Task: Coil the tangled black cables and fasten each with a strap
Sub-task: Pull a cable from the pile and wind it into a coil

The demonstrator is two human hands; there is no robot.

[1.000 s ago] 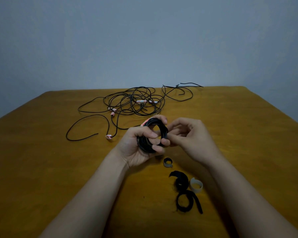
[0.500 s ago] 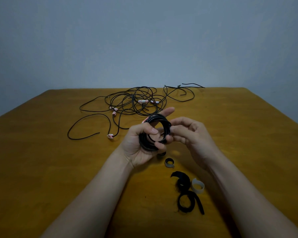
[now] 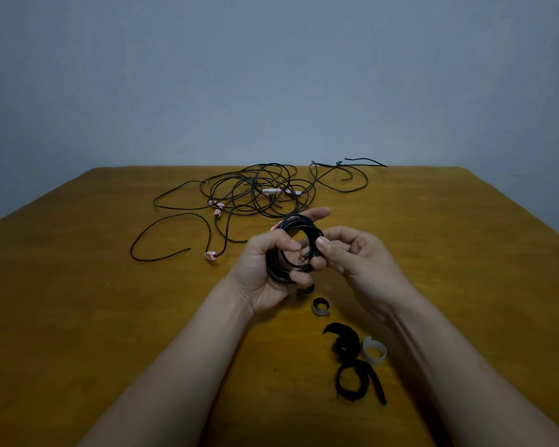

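Left hand (image 3: 265, 272) curled round the wound coil (image 3: 315, 235), held clear of the table; right hand (image 3: 359, 259) pinches the coil's right side, probably keeping the loops together for strapping. Loose straps (image 3: 346, 345) lie just below the hands, within reach. Remaining tangled cables (image 3: 259, 191) sit well apart at the far side of the wooden table (image 3: 110, 317). Plain grey-blue wall (image 3: 271, 75) behind; dim light

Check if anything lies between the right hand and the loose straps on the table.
Nothing visible does. The right hand pinches the coiled cable that the left hand grips; the grey strap lies on the table between the wrists, the black straps and white strap nearer the person, all uncovered.
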